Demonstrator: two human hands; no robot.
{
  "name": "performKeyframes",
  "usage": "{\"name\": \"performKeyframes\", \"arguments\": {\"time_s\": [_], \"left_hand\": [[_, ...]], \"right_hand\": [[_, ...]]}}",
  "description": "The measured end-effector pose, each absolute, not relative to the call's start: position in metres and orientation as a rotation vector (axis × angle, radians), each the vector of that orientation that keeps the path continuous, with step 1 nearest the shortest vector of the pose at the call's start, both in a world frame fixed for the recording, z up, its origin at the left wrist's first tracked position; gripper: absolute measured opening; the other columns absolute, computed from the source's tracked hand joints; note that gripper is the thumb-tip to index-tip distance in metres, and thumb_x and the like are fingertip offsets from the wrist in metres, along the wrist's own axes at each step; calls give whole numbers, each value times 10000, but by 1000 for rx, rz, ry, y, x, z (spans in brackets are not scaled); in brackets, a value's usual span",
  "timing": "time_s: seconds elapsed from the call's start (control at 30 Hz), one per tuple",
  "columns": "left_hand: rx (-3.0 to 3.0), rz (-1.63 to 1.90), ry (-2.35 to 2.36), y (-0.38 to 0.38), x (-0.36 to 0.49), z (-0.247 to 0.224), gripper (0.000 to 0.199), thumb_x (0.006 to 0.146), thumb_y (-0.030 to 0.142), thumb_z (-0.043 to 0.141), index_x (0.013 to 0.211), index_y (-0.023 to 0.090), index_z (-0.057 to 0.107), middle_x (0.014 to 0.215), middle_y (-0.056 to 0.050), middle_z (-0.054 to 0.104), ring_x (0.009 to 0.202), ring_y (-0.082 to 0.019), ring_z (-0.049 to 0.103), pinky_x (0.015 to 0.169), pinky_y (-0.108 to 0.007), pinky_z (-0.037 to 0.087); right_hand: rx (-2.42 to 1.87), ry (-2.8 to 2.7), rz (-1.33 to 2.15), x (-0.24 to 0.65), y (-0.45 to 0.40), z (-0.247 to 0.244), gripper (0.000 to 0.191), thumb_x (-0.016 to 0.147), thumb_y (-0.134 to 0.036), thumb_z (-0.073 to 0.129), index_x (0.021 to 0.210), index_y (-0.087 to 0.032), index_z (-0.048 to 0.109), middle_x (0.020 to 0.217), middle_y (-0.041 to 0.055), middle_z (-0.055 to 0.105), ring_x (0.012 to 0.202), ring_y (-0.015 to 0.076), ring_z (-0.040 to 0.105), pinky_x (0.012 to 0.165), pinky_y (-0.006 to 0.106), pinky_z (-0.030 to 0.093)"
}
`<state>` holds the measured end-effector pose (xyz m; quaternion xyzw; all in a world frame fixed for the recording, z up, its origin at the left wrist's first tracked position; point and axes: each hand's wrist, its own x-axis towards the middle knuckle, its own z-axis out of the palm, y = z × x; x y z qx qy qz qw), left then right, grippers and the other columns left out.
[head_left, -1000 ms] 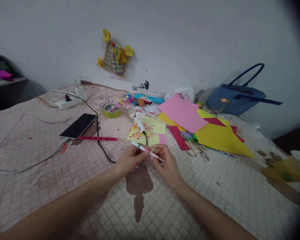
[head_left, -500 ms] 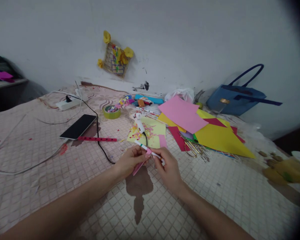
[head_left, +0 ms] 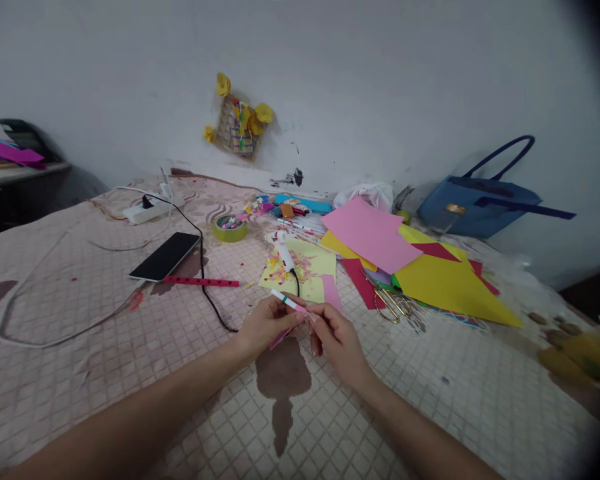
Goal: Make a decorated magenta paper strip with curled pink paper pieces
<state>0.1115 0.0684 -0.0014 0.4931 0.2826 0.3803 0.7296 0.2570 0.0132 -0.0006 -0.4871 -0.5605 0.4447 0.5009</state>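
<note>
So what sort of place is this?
It looks like a craft workspace, perhaps in a home: there's a glue gun, gold-handled scissors and a pile of coloured sheets.

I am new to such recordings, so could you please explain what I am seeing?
There is no machine here: a person works bare-handed, seen by one camera worn on the head, looking forward and down. The left hand's grip holds a white stick with a green band, with pink paper against it. The right hand's grip is at the stick's other end; what it pinches is too small to tell. On the tablecloth, a glue gun lies on a pale yellow sheet. To the right are gold-handled scissors and coloured paper; to the left, a dark-screened device and a roll of green tape.
</note>
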Motion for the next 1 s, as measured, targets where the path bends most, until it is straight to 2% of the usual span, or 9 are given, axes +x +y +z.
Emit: {"name": "performKeyframes", "arguments": {"time_s": [0.13, 0.23, 0.33, 0.43, 0.5, 0.6, 0.73, 0.9, 1.0], "left_hand": [[1122, 876, 634, 65, 112, 1, 301, 661, 335, 728, 854, 129, 622, 620, 21, 559, 551, -78, 478, 544, -208, 364], [1117, 883, 664, 64, 112, 5, 300, 661, 360, 723, 816, 122, 625, 602, 18, 562, 540, -78, 472, 527, -204, 348], [1061, 874, 694, 64, 111, 6, 319, 633, 377, 738, 786, 123, 621, 597, 23, 562, 522, -71, 461, 511, -198, 337], [1061, 826, 700, 67, 111, 1, 324, 627, 383, 743, 760, 115, 616, 606, 14, 564, 534, -75, 475, 526, -201, 349], [1074, 803, 684, 69, 110, -3, 325, 638, 383, 737, 769, 114, 609, 619, 11, 563, 543, -76, 479, 533, -202, 353], [1081, 819, 659, 70, 111, -8, 325, 637, 377, 740, 758, 122, 579, 622, 19, 552, 536, -69, 471, 518, -196, 336], [1134, 823, 620, 71, 112, -9, 311, 659, 365, 726, 770, 110, 588, 636, 6, 566, 548, -68, 469, 522, -195, 331], [1128, 859, 608, 69, 111, -7, 364, 666, 338, 726, 938, 122, 617, 675, 8, 587, 579, -77, 484, 564, -205, 366], [1134, 875, 605, 68, 112, -6, 320, 682, 327, 714, 908, 118, 627, 648, 10, 580, 566, -75, 480, 564, -209, 372]], "right_hand": [[-1089, -1266, 1245, 259, 17, 0, 240, 866, -408, 467, 793, -184, 511, 589, -59, 459, 392, 55, 416, 378, 192, 327], [-1097, -1320, 1208, 261, 17, 2, 193, 868, -367, 477, 925, -190, 528, 663, -40, 501, 444, 69, 463, 414, 200, 375], [-1157, -1492, 949, 261, 15, 5, 260, 842, -272, 518, 1096, -221, 499, 823, 5, 571, 654, 120, 567, 576, 246, 470], [-1170, -1706, 661, 262, 13, 7, 257, 841, -190, 485, 1088, -230, 543, 991, 50, 601, 919, 177, 565, 803, 321, 457], [-1181, -1763, 582, 263, 12, 8, 251, 858, -182, 450, 1078, -227, 562, 1029, 60, 600, 953, 185, 553, 825, 327, 444], [-1223, -1682, 655, 263, 11, 7, 230, 880, -231, 438, 1074, -215, 560, 925, 47, 605, 786, 154, 574, 687, 278, 470], [-1180, -1475, 936, 261, 12, 5, 215, 891, -341, 437, 988, -196, 563, 696, -12, 540, 529, 98, 510, 489, 224, 425], [-1100, -1275, 1253, 260, 18, 4, 258, 865, -431, 460, 831, -184, 524, 623, -42, 508, 410, 65, 454, 388, 198, 370], [-1112, -1283, 1271, 262, 19, 3, 252, 867, -432, 454, 880, -185, 506, 643, -34, 531, 413, 72, 468, 393, 204, 388]]}}
